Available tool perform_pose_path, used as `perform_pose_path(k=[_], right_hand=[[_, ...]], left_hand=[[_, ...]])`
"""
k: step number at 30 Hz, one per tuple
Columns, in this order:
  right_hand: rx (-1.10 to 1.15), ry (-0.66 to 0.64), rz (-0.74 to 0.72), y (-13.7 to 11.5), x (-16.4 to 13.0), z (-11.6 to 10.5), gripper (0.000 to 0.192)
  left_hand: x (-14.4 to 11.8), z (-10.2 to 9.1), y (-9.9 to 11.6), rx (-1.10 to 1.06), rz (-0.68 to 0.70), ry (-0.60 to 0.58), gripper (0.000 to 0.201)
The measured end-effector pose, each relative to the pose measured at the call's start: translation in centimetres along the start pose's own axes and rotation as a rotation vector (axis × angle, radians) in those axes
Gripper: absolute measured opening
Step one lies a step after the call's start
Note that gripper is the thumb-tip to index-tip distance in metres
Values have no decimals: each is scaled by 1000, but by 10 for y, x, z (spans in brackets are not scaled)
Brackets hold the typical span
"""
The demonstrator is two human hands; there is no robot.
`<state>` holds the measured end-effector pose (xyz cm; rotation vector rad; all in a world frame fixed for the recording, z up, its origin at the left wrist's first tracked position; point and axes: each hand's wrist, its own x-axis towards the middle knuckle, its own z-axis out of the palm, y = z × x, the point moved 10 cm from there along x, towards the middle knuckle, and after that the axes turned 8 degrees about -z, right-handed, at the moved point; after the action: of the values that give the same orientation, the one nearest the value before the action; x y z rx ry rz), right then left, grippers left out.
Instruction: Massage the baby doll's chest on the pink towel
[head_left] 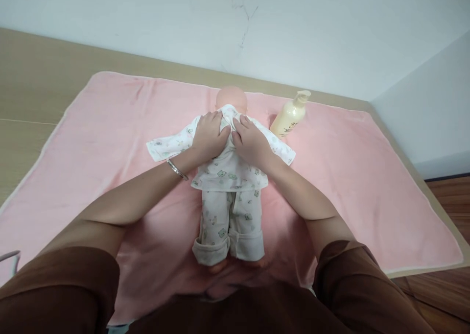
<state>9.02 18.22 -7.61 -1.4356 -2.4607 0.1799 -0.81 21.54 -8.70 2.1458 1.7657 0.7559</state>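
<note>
Tabletop (25,84) is exposed at the far left and is largely covered by a pink blanket (91,148). The left arm (143,197) is directed from the lower left toward the centre, nearly straight, and is covered above the elbow by a brown sleeve (66,285). A silver bangle (176,169) is worn at the wrist. The left hand (210,135) is laid palm down, wide, on the upper torso of a doll (231,175), with fingers extended toward its head and thumb angled inward. The doll is laid lengthwise near the middle of the blanket, head at the far end, dressed in a printed top and trousers (247,216) with turned-up cuffs. The right hand (253,140) is placed just beside the left, fingers slightly bent, thumb turned inward; whether cloth is pinched cannot be told. The right arm (304,192) is slanted toward the lower right. A cream pump bottle (292,116) is positioned beyond it, near the doll's outspread sleeve.
</note>
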Motion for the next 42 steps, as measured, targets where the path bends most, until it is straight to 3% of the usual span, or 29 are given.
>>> perform_pose_path(k=[5,16,33,42], right_hand=[[54,-18,94,15,7,7,61],[-10,36,72,15,5,12,61],[-51,29,27,11,4,7,61],[29,-9,38,23,6,6,60]], left_hand=[[-4,8,-4,-6,5,28,55],[-4,9,-10,-52,26,108,52],[-7,6,-4,-22,45,79,56],[-33,3,14,58,136,34,63]])
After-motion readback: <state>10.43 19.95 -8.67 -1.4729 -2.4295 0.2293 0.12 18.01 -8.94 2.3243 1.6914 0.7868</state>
